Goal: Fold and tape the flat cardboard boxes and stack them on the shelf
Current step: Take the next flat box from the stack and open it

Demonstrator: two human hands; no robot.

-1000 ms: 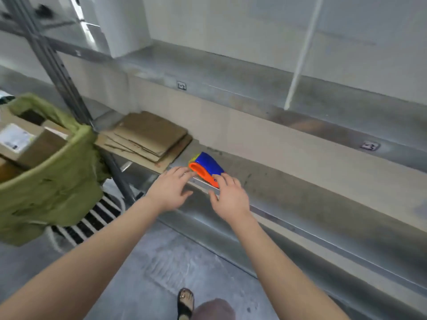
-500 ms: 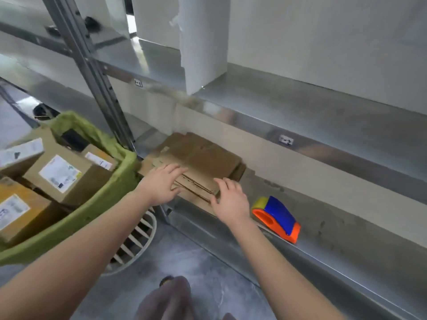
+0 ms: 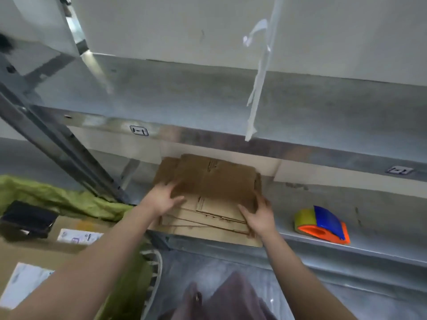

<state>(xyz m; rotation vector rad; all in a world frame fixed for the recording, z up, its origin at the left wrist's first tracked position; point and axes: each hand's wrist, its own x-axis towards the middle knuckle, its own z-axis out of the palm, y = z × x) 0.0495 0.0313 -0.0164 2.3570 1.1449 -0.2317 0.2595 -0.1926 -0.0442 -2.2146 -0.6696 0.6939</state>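
The left hand and right hand each grip a side edge of the top flat box, tilted above the stack on the shelf.

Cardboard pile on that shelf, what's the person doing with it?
A person is picking one flat brown cardboard box off the pile of flat boxes on the lower metal shelf. The left hand grips its left side and the right hand its right side, so it tilts up off the pile. The blue and orange tape dispenser sits untouched further right on the same shelf. This box is not yet folded or taped.
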